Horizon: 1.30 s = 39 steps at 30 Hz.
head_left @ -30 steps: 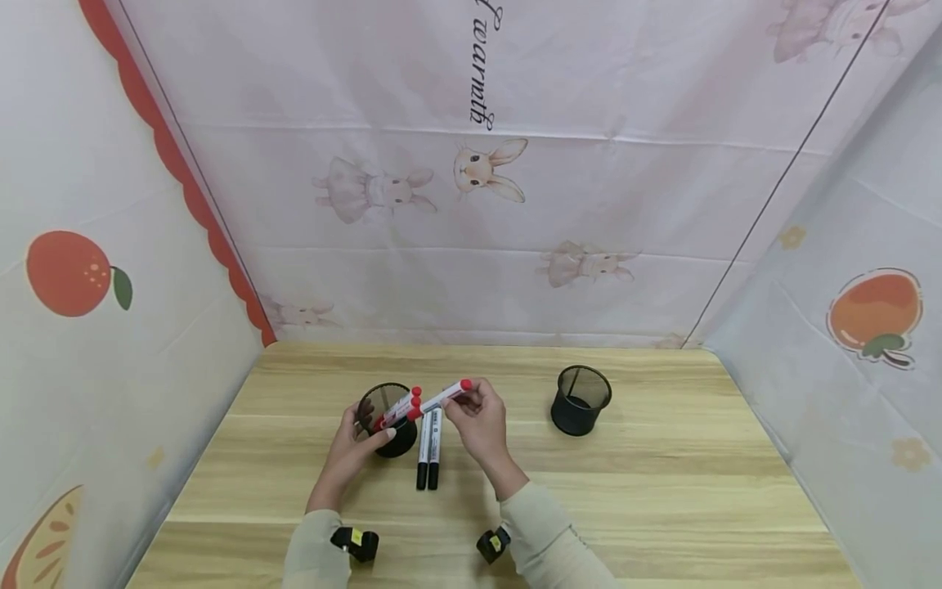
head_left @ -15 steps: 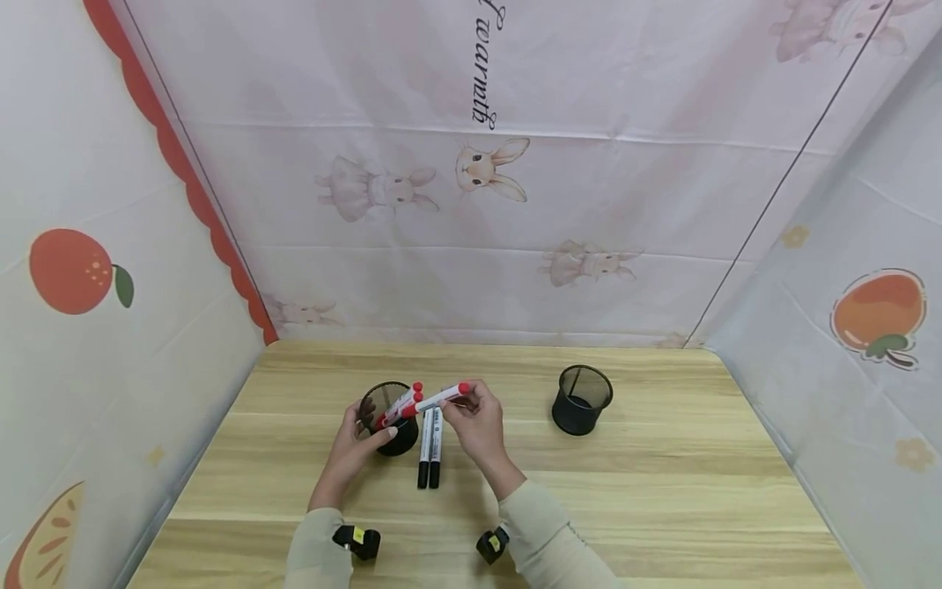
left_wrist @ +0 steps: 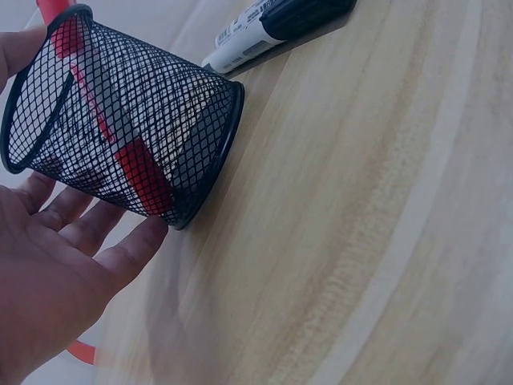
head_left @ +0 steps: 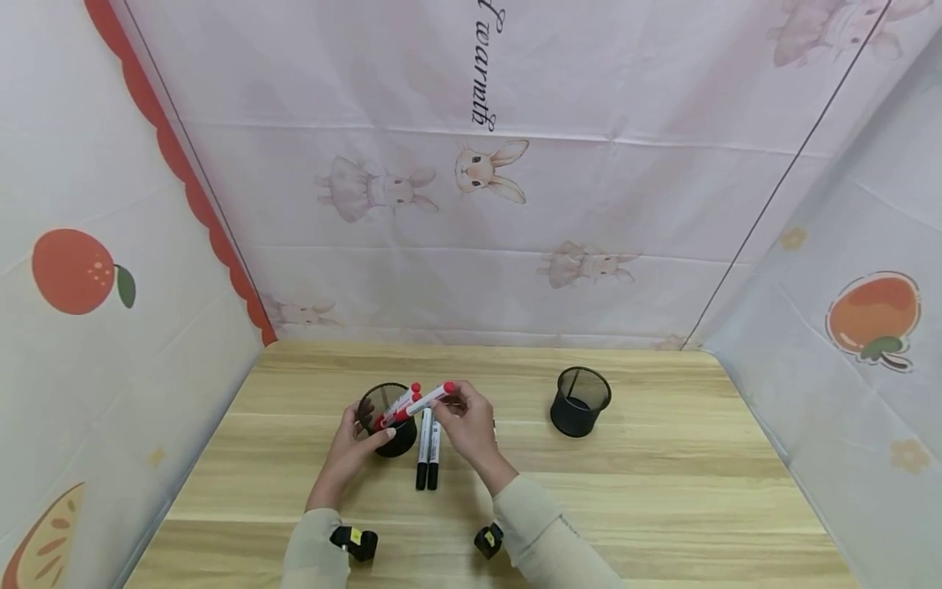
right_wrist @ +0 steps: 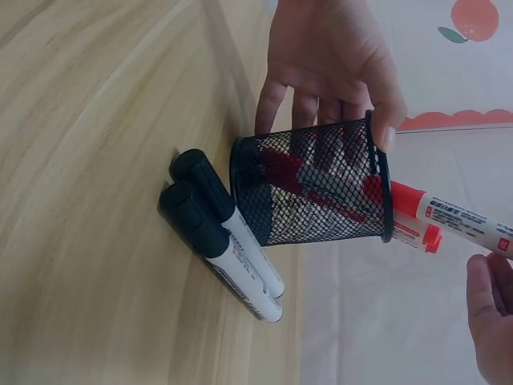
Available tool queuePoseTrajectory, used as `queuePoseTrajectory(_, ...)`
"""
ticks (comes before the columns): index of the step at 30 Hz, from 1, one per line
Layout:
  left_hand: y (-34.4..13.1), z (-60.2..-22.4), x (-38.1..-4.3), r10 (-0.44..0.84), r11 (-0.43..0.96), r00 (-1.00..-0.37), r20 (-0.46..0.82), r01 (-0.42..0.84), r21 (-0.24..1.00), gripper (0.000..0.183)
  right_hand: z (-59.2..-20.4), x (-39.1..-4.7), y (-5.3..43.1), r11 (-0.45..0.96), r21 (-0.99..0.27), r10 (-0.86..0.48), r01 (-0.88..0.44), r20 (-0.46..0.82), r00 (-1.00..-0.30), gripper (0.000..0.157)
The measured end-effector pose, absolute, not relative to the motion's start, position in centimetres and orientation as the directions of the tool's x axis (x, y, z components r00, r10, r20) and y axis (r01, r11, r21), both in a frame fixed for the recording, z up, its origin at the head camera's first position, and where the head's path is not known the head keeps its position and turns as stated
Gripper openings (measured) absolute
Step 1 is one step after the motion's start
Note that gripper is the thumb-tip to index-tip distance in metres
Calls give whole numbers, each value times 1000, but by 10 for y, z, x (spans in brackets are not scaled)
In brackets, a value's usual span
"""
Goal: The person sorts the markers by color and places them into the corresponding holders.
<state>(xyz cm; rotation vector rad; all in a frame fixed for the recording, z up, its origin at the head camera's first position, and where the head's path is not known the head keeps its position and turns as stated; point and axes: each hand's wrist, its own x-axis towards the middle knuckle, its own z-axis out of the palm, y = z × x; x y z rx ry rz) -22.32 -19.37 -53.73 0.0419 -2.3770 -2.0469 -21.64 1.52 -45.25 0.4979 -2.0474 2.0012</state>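
My left hand (head_left: 344, 458) holds a black mesh pen cup (right_wrist: 321, 184), its thumb at the rim and fingers along the wall. Red-and-white markers (head_left: 401, 404) lean inside that cup with red ends above the rim; their exact number is hard to tell. Between thumb and fingers, my right hand (head_left: 471, 427) pinches another red-capped whiteboard marker (right_wrist: 469, 222). Its red cap points down-left, at the cup's mouth. Two black-capped markers (right_wrist: 232, 265) lie side by side on the table, just right of the cup in the head view.
A second black mesh cup (head_left: 576, 417) stands upright on the wooden table (head_left: 662, 491), to the right. Printed fabric walls (head_left: 559, 188) enclose the table at the back and both sides. Each wrist carries a small black camera (head_left: 356, 541).
My right hand has shifted left, bringing the pinched marker's red cap into the cup's mouth. The left hand and its cup stay nearly still.
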Motion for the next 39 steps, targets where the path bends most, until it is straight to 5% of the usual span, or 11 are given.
queuePoseTrajectory(27,-203,-566,-237,-33,185,-998,50,43,982,81,-487,-234,6,314,-829,-208,-464,417,-885,17)
queuePoseTrajectory(39,-197,-548,-228,-37,177,-999,9,2,984,81,-489,-238,-2,454,-772,-261,-444,361,-895,20)
